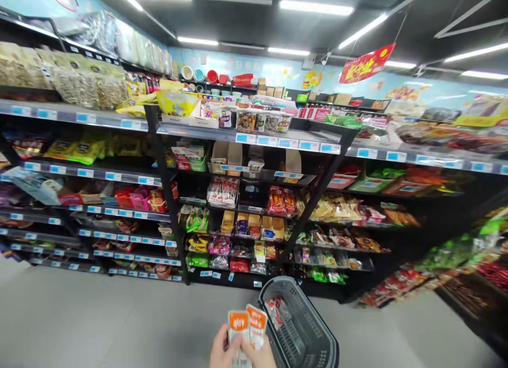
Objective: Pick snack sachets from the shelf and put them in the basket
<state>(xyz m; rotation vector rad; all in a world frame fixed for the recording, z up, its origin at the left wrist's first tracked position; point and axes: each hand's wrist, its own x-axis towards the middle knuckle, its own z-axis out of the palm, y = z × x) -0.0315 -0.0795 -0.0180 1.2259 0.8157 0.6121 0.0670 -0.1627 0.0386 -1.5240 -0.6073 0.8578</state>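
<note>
My left hand (220, 349) grips an orange-and-white snack packet (238, 322) at its lower part. A second packet (257, 325) of the same look leans to the right, overlapping the first, with my right hand (262, 355) closed on it. Both hands are close together at the bottom of the view, and the right thumb lies across the front of the packets. Just right of them, a dark grey plastic shopping basket (317, 325) rests on the floor. Inside it, at the far end, lie some red-and-white packets (279, 311).
Black shelving (305, 220) with bagged snacks spans the view ahead. Red-and-white packets (223, 192) fill one middle compartment. Clear tubs (246, 120) stand on the top shelf. Grey floor (159, 320) extends to the left. Another stocked display (448, 262) flanks the right side.
</note>
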